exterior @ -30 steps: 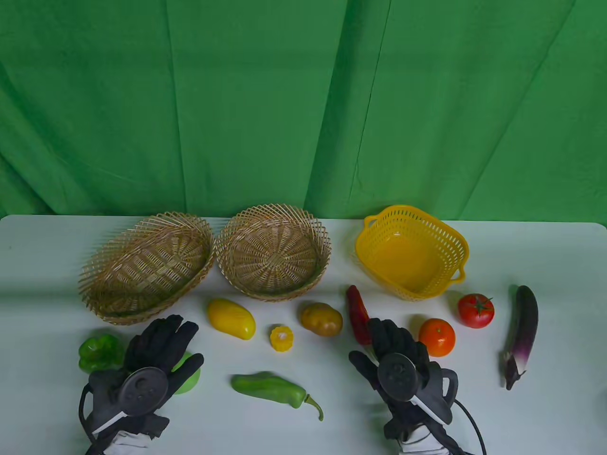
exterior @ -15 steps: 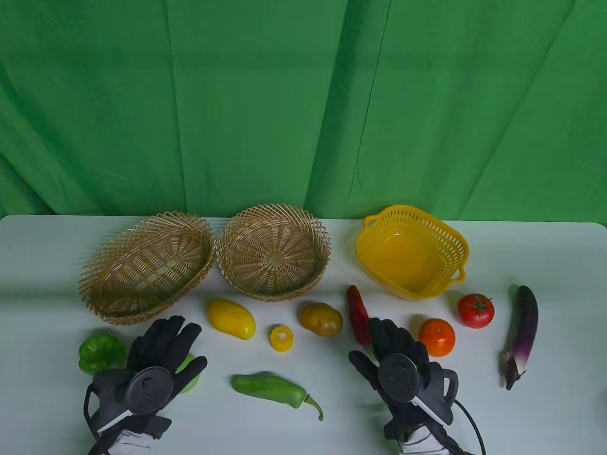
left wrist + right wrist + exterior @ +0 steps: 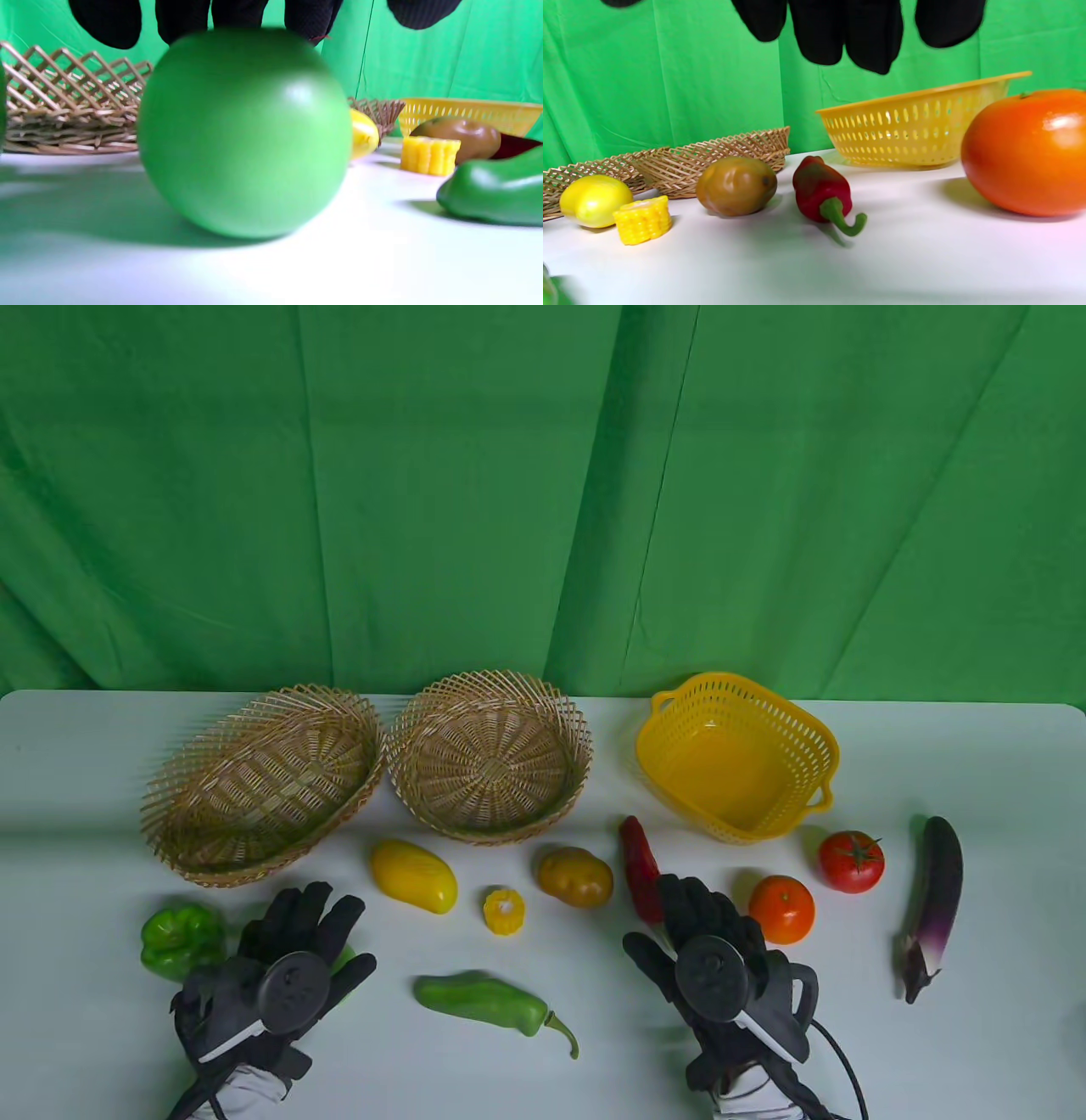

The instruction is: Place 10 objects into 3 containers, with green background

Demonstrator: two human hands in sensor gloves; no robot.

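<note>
Flanking green ball (image 3: 244, 131), bell pepper (image 3: 181, 939), long green pepper (image 3: 484, 1003)

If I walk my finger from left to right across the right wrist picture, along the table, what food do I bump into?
Yellow fruit → corn piece → brown potato → red pepper → orange.

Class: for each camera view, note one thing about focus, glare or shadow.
Table view: sharp, with a soft shadow band in front of the baskets. Left wrist view: green ball close, blurred, glare spot on top. Right wrist view: orange shows glare; pepper slightly soft.
</note>
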